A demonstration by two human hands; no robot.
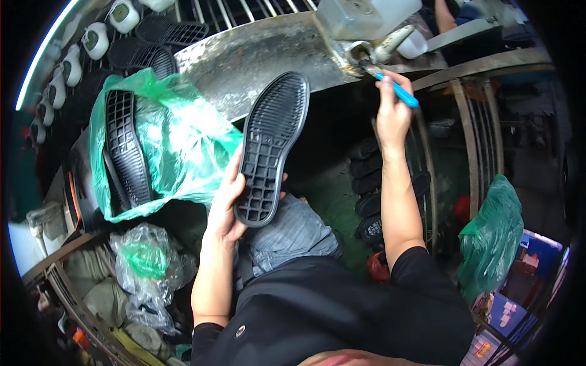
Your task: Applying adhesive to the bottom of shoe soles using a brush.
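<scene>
My left hand (pixel 229 204) is closed round the heel end of a black shoe sole (pixel 271 137), its gridded, ribbed inner side turned up. In my right hand (pixel 395 113) is a brush with a blue handle (pixel 400 91). The brush's dark bristle end dips into a small, crusted pot (pixel 359 53) at the far edge of the worn metal bench (pixel 244 70). Left of the held sole, a green plastic bag (pixel 177 143) lies opened, with more black soles (pixel 128 146) in it.
White shoes (pixel 96 40) stand in a row at the far left, beside more black soles (pixel 174 32) on a rack. A cloudy plastic container (pixel 348 18) sits behind the pot. Dark soles (pixel 368 201) are stacked below the bench. At right hangs another green bag (pixel 491 238) near slatted rails (pixel 467 143).
</scene>
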